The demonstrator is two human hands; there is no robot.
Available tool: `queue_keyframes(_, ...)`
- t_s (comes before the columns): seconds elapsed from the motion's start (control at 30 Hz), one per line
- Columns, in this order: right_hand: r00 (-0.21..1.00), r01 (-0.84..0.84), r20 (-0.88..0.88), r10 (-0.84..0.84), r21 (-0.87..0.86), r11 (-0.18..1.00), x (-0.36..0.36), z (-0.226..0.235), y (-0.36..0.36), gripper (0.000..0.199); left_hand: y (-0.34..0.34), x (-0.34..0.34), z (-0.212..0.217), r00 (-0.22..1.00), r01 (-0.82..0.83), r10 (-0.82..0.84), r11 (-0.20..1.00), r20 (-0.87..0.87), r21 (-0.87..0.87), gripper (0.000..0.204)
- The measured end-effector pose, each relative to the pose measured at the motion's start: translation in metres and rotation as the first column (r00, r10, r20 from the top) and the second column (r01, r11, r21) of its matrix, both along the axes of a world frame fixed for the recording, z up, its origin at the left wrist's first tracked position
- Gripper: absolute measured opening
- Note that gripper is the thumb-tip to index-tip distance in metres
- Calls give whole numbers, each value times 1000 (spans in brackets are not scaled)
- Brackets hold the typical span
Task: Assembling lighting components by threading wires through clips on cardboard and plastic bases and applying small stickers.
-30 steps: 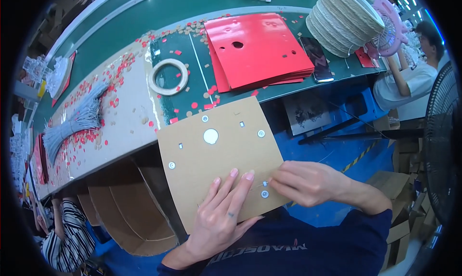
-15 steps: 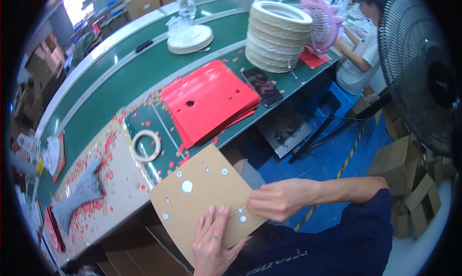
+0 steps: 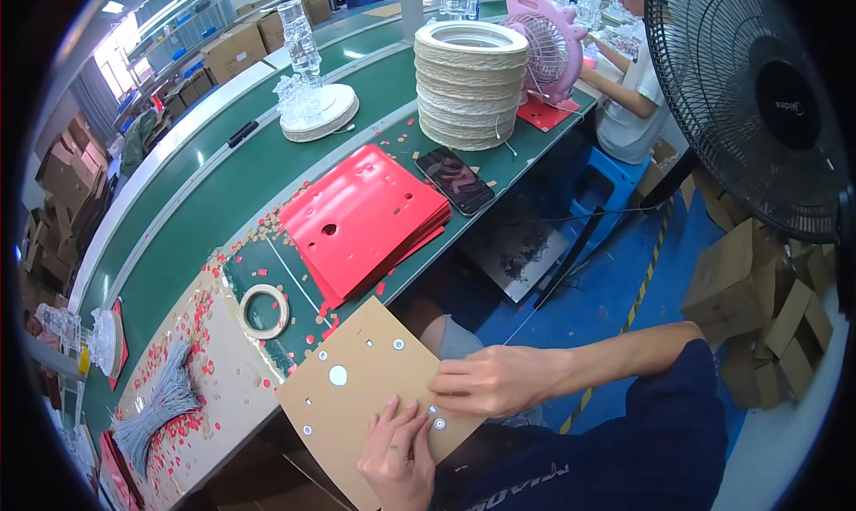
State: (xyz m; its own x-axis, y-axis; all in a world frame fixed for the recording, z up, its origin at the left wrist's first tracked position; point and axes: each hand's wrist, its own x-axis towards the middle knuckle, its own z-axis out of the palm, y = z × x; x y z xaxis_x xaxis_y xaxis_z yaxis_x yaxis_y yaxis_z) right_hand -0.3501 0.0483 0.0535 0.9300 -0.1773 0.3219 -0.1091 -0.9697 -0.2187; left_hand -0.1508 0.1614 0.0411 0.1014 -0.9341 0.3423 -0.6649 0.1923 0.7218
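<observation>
A brown cardboard sheet [image 3: 357, 413] with several punched holes, some ringed in white, lies tilted in front of me, its far corner by the table's edge. My left hand [image 3: 399, 453] holds it down, fingers bent and tips pressed on its face. At the sheet's right edge my right hand [image 3: 490, 382] is closed, thumb and fingers pinched beside a small slot and a ringed hole. A thin wire [image 3: 524, 325] shows faintly above this hand and seems to run into the pinch. The fingertips hide its other end.
Red punched sheets [image 3: 366, 217] lie stacked on the green table, near a tape roll [image 3: 265, 311], a phone [image 3: 455, 181] and a bundle of grey wire ties [image 3: 159, 408]. White rings [image 3: 471, 92] stand piled behind. A large black fan [image 3: 758, 101] looms right; a person [image 3: 633, 92] sits beyond.
My view has shifted, so the scene sits differently in the picture. The left fingers have bent more, and the wire piece seen between the hands on the sheet no longer shows.
</observation>
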Motion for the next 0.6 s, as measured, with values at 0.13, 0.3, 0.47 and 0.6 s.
queue_keyframes(0.13,987,126,75,-139,150,981,9,-2,16,70,2,-2,4,1000,-14,14,1000,5,-4,13)
queue_keyframes(0.3,986,151,38,-163,215,965,10,-16,18,82,5,16,-1,1000,-21,22,994,-13,109,21)
queue_keyframes(0.47,975,222,-34,-219,199,955,0,-2,6,83,12,35,25,982,-78,112,974,-151,210,13)
queue_keyframes(0.6,978,204,-92,-188,207,957,-4,0,-3,86,18,61,16,986,-70,98,978,-135,196,12)
